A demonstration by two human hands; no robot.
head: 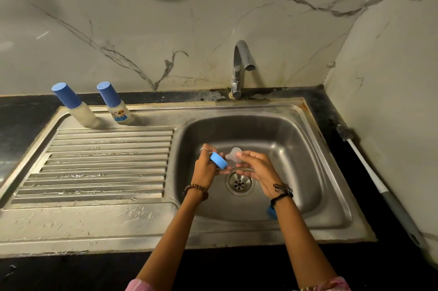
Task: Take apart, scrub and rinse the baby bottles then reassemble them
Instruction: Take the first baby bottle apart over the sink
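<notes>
Item one: blue screw ring (218, 160). We hold it in our left hand (206, 167), fingers curled round its rim, above the basin of the steel sink (331, 196), just left of the drain (239, 183). The ring is tilted, its open face turned up and toward the right hand.

Item two: clear teat (233, 153). We pinch it in the fingertips of our right hand (257, 168), above the drain and just beside the ring, apart from it. Its long axis lies roughly level, the narrow tip pointing left toward the ring, the wider base nearer the right fingers.

Item three: two capped baby bottles, both standing at the back edge of the draining board (94, 167). The left bottle (75, 106) and the right bottle (115, 103) each carry a blue cap on top; in this wide view their long axes lean up and to the left. The right one bears a printed label. They stand near each other, not touching.

Item four: a blue part (272, 212) lies low in the basin, half hidden behind our right wrist; what it is we cannot tell.

Item five: bottle brush (369, 170), lying on the dark bench (336, 115) right of the sink, along the wall, bristle end away from us.

Item six: tap (240, 68) behind the basin, spout curving over it.
</notes>
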